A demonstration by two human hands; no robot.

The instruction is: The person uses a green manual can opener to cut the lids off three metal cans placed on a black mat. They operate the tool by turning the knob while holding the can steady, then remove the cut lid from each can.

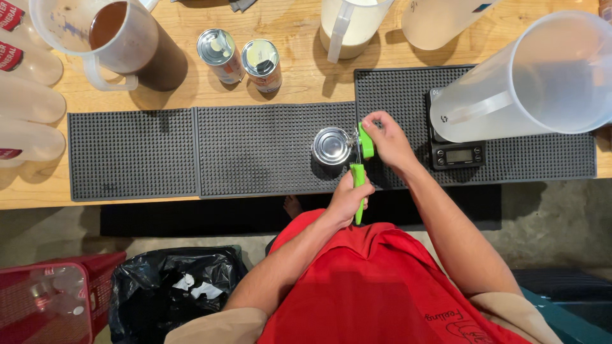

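Your left hand (pixel 347 199) is closed around the long handles of the green can opener (pixel 360 175), fingers wrapped tight. Your right hand (pixel 387 139) pinches the opener's turning knob, fingertips closed on it just above the left hand's grip. The tin can (pixel 331 146) stands upright on the black rubber bar mat (pixel 255 153), touching the opener's head, immediately left of your right fingertips.

Progress, as judged: the opener is clamped on the rim and the lid sits in place, so the cut appears to be under way or barely begun; how far round the rim it runs cannot be told. Lifting the lid is left to do.

Count:
- Tin cans: three. One under the opener; two more (pixel 239 57) standing side by side on the wooden counter (pixel 287 38), well beyond your fingers, lids on.
- Jugs: four in view. One with brown liquid (pixel 121 41) far left, one with pale liquid (pixel 350 25), one at the top edge (pixel 440 22), and one large, seemingly empty jug (pixel 529 76) to the right of your right hand.
- Digital scale (pixel 458 153): one, under the large jug.
- Mat sections: three.
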